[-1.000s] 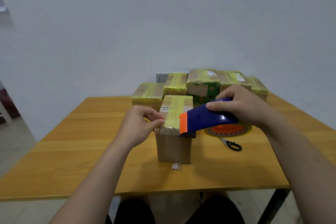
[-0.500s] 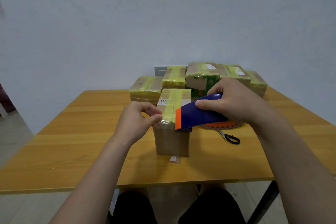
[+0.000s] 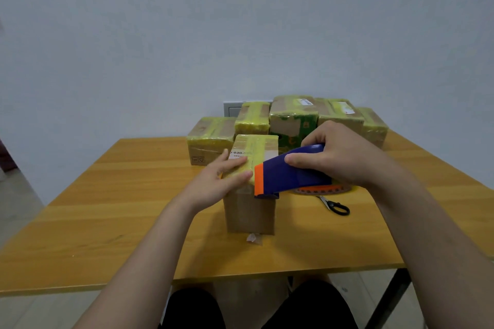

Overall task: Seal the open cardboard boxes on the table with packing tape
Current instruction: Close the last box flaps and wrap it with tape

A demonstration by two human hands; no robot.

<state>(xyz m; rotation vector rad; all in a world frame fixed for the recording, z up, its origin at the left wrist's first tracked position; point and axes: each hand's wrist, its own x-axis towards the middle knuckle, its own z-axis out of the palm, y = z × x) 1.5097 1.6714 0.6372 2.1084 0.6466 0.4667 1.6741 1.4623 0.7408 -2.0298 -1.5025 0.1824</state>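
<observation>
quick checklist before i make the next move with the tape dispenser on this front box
1. Left hand flat on the upright brown cardboard box, steadying it: ok.
2. Right hand grips the blue tape dispenser with orange front edge: ok.
3. Dispenser's orange edge at the box's near top edge: ok.
4. Yellow packing tape covers the box top: ok.
5. Tape cut free from the roll: cannot tell.
6. Black-handled scissors on the wooden table, apart from the box: ok.

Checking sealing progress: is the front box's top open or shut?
Shut: yellow tape covers the front box top; the left hand presses it down.
</observation>
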